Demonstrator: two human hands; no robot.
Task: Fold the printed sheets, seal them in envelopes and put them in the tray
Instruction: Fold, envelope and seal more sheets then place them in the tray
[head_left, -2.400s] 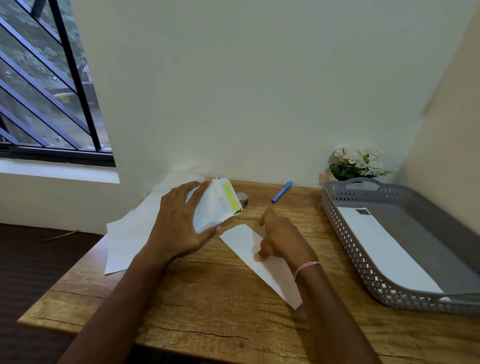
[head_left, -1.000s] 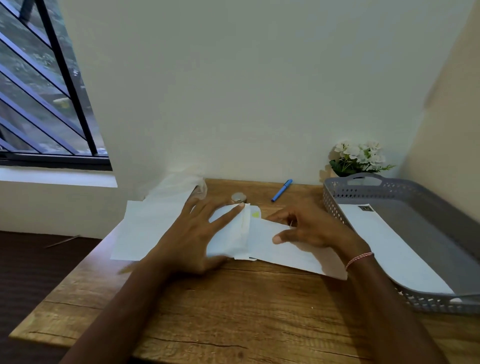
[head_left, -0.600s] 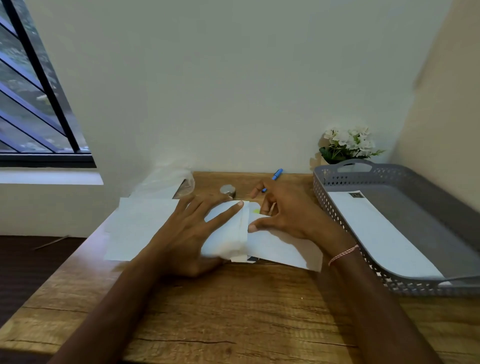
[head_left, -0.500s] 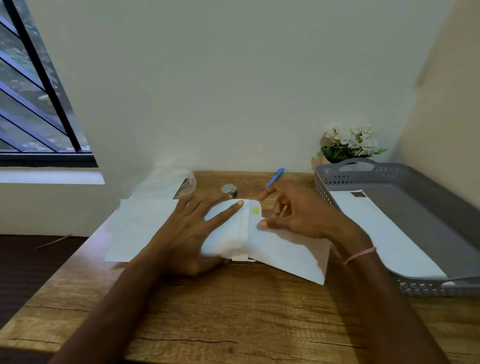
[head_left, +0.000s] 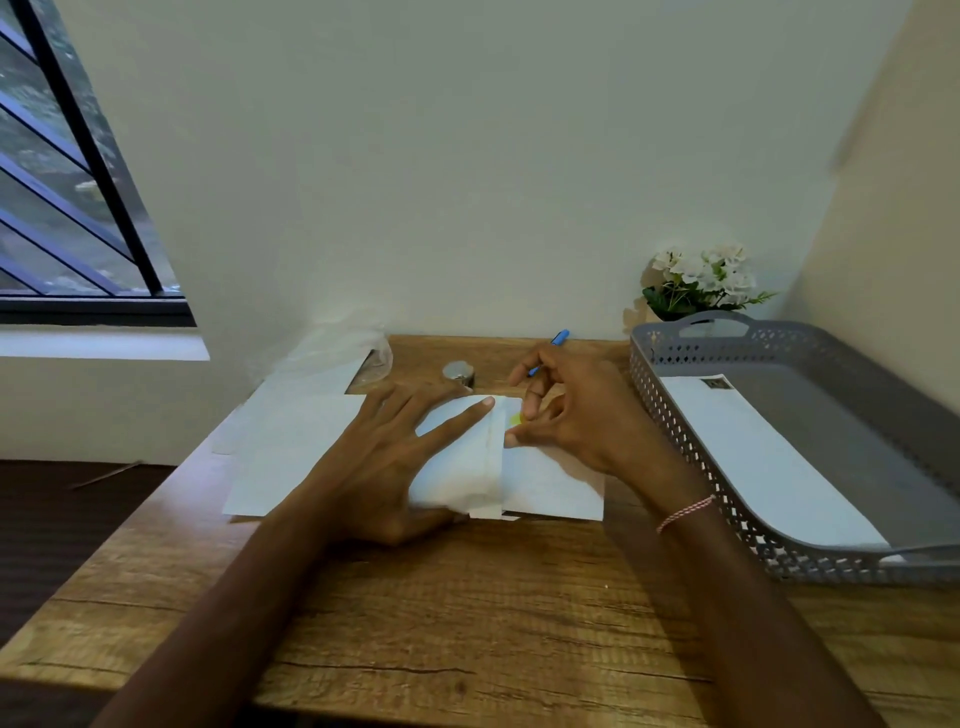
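The wooden table (head_left: 467, 613) carries loose white sheets (head_left: 296, 447) at left, an envelope (head_left: 457, 467) overlapping a folded sheet (head_left: 550, 491) in the middle, and a grey tray (head_left: 779, 343) at right. Near the wall lie a blue pen (head_left: 558, 339), a small round metal piece (head_left: 458, 372) and clear plastic wrap (head_left: 358, 348).

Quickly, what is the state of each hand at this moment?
Left hand: open, straight fingers pressing the white paper envelope on the wooden table.
Right hand: fingers curled at the folded white sheet; a grip cannot be told.
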